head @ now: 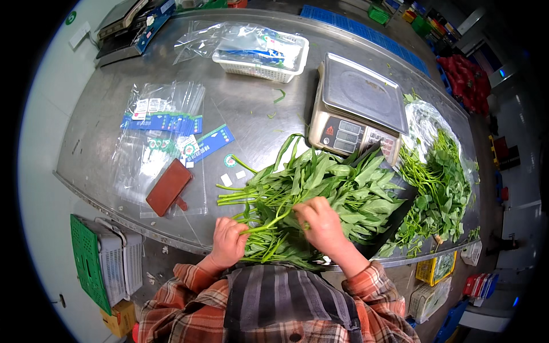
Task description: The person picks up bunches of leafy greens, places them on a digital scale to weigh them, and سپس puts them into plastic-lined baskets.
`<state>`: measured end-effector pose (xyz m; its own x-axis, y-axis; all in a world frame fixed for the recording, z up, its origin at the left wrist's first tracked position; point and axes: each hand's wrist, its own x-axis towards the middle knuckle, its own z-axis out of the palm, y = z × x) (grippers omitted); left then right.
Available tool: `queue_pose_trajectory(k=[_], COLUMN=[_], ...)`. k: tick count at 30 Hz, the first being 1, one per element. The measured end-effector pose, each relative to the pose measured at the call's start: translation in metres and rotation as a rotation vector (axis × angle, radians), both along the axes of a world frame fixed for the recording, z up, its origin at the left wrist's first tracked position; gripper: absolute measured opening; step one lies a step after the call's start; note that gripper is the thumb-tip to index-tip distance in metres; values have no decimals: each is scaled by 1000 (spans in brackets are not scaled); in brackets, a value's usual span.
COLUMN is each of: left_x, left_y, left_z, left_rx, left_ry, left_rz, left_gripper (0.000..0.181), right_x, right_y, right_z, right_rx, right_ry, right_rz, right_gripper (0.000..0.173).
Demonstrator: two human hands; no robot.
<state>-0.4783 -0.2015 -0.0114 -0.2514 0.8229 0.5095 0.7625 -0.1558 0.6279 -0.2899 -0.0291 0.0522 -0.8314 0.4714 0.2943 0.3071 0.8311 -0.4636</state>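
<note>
A large pile of leafy greens (317, 176), which look like water spinach, lies before me at the table's near edge. Its cut stems point left and its leaves spread right. My left hand (231, 238) grips the lower end of one thick green stem (271, 224). That stem slants up to my right hand (319, 223), whose fingers are pinched over the leaves, with a small bit of green showing at the fingertips. What else lies inside the right hand is hidden. Beneath the pile's right side, part of a black tray or sheet (401, 201) shows.
A digital scale (364, 94) stands behind the greens. To its right lies another heap of greens (446, 188) with clear plastic. Printed plastic bags (163, 124) and a brown leather case (169, 187) lie left. A white basket (257, 70) of bags sits farther back on the metal table (107, 85).
</note>
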Motion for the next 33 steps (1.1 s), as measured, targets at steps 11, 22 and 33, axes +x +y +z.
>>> queue_pose_trajectory(k=[11, 22, 33], left_x=[-6, -6, -2], left_y=[-11, -8, 1], left_z=[-28, -29, -32], left_rx=[-55, -116, -179], left_ry=[107, 34, 97], left_rz=[-92, -159, -195], left_gripper=[24, 23, 24], right_x=[-1, -3, 0], right_y=[-14, -14, -4], right_z=[-6, -2, 16], right_rx=[-147, -116, 42], right_ry=[48, -98, 2], right_rz=[155, 297, 214], right_gripper=[21, 29, 30])
